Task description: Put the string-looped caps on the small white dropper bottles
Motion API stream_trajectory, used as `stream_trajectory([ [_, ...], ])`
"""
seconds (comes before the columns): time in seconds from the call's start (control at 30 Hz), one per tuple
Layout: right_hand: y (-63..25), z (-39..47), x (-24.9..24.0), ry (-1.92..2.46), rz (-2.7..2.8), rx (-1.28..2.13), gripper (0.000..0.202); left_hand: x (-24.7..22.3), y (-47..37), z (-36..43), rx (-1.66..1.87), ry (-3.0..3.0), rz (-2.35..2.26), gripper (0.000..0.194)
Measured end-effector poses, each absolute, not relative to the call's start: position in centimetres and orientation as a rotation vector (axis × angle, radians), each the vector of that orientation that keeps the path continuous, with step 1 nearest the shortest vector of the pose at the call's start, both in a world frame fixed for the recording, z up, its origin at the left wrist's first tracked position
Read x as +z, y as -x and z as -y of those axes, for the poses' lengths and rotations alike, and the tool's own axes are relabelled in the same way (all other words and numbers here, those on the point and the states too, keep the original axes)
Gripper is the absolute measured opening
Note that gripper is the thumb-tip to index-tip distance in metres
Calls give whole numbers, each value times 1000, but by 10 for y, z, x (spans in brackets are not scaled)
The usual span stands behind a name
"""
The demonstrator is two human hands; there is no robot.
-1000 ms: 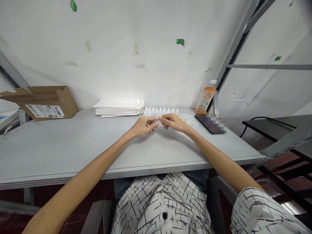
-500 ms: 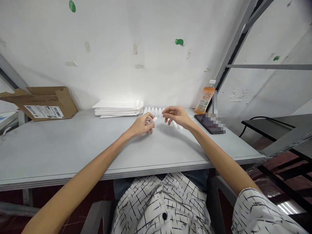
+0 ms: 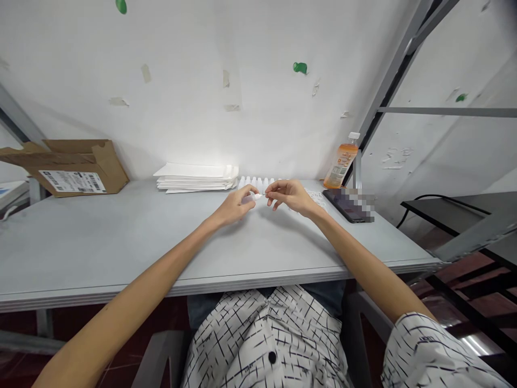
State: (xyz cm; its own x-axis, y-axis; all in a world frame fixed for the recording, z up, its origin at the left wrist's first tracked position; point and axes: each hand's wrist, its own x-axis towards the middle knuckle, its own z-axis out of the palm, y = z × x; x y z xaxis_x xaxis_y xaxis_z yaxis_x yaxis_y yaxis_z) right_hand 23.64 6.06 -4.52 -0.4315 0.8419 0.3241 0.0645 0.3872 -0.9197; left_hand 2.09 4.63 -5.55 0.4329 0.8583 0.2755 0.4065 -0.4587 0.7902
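Note:
My left hand (image 3: 237, 205) is closed around a small white dropper bottle (image 3: 257, 197), its narrow tip pointing right. Facing it, my right hand (image 3: 291, 196) pinches at that tip; whatever lies between its fingertips is too small to make out. Just behind both hands stands a row of small white bottles (image 3: 253, 183), partly covered by my fingers. Several small white pieces (image 3: 317, 198) lie on the table to the right of my right hand, some hidden beneath it.
A stack of white envelopes (image 3: 197, 179) lies left of the bottles. Further left stands an open cardboard box (image 3: 81, 168). At the right are an orange drink bottle (image 3: 341, 161) and a dark phone (image 3: 343, 206) on the grey table (image 3: 121, 242).
My right fingertips have come left to the bottle's tip, closing the gap between my hands. The fingers of my left hand have shifted around the bottle.

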Motion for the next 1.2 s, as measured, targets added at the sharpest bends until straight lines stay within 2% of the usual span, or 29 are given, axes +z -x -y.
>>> stream_trajectory([
  [1.2,-234,-61,-50,821,1792,1070,22,-59,-18,-51,888,-2169,-1083,27],
])
